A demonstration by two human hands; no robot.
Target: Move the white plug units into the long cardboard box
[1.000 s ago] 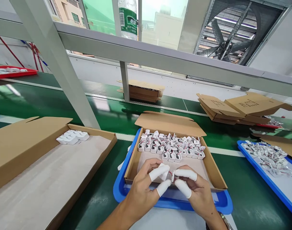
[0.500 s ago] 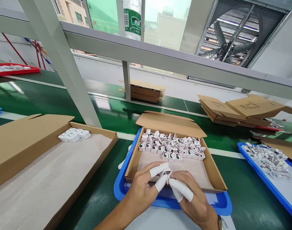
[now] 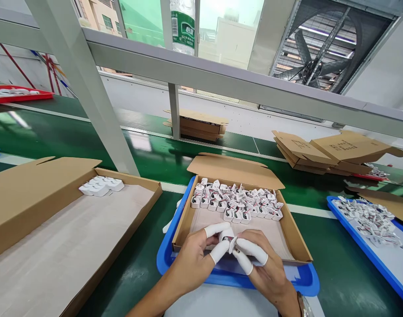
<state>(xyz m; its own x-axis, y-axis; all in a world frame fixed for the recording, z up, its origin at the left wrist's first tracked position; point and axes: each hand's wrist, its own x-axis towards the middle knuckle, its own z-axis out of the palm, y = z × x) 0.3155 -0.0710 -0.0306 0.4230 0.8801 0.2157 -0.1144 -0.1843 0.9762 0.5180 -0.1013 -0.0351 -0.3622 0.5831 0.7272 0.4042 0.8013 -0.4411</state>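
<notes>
Between thumb and index finger, both in white finger cots, my left hand [image 3: 198, 254] pinches a small white plastic housing [image 3: 225, 234] with its opening turned to the right. My right hand [image 3: 265, 264], also in finger cots, grips a small white cover piece [image 3: 233, 244] close against that opening. Something dark shows inside the housing; fingertips hide most of the joint. Both hands are above the near edge of a cardboard box [image 3: 300, 235], where several similar open white housings [image 3: 237, 215] with wires stand in rows at the back.
The box sits in a blue tray [image 3: 164, 259]. At left, a larger cardboard box [image 3: 145, 207] holds several closed white housings [image 3: 100, 185]. A blue tray [image 3: 369, 244] of wired parts lies at right. Behind stand a slanted metal post [image 3: 89, 97] and rail [image 3: 221, 77].
My right hand has shifted its grip on the cover piece, its index finger lifting back into view. The left hand has turned the housing slightly. The rows in the box look the same.
</notes>
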